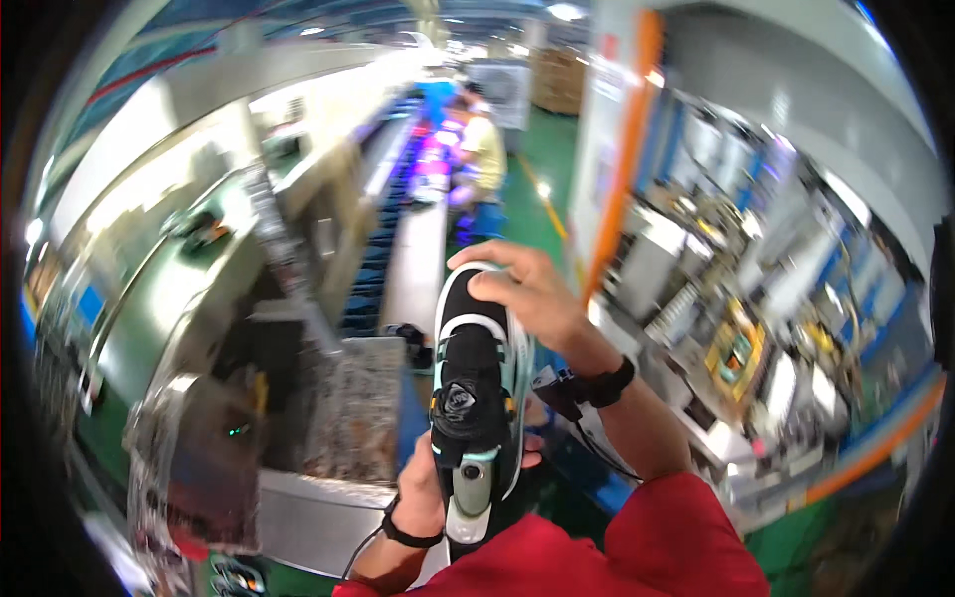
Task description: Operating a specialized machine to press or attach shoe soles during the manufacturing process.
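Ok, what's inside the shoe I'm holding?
A holed grey-green insert shows at the heel end of the shoe; the inside nearer the toe is covered.

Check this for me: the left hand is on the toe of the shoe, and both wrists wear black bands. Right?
Not quite: the head view shows the right hand on the toe of the shoe; the left hand is nearer the heel. Both wrists do wear black bands.

A ceiling light [566, 12] glows above the glossy green floor [557, 149].
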`<state>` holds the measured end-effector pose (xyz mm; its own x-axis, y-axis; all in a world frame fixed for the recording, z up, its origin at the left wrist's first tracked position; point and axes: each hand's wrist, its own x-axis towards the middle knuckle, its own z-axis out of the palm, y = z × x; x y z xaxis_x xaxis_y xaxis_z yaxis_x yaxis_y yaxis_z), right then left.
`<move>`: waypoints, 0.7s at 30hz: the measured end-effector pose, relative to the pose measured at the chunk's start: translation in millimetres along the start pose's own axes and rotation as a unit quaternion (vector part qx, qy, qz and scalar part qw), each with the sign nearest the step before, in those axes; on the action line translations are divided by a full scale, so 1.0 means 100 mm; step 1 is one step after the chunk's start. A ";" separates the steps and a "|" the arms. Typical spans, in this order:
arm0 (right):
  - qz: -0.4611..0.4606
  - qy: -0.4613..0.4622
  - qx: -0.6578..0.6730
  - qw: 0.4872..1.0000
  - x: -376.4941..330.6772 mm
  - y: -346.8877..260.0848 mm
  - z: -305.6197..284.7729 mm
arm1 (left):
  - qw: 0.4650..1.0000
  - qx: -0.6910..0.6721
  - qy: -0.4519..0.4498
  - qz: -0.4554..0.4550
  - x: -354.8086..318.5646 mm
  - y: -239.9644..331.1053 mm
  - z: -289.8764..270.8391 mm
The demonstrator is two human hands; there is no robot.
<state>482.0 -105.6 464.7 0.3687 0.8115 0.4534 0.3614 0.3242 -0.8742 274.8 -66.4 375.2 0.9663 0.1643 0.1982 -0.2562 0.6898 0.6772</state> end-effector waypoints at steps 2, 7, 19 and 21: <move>0.046 0.104 -0.060 0.992 -0.66 0.16 -0.51 | 0.998 -0.021 -0.066 -0.005 0.29 -0.53 0.00; 0.062 0.235 0.183 0.953 -2.53 0.13 -1.31 | 0.996 0.077 0.032 -0.014 1.13 -1.49 0.56; 0.123 0.737 -0.075 0.660 -5.08 0.37 -2.83 | 0.872 0.412 -0.179 -0.194 2.97 -4.27 1.62; 0.094 0.778 -0.087 0.615 -5.13 0.12 -2.87 | 0.842 0.503 -0.161 -0.111 3.52 -4.81 1.56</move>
<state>542.9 -657.3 271.3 0.7418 -0.6655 0.0821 0.2231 0.1295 -0.9661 733.9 -450.9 229.6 0.9776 -0.2020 0.0590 -0.1182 -0.2949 0.9482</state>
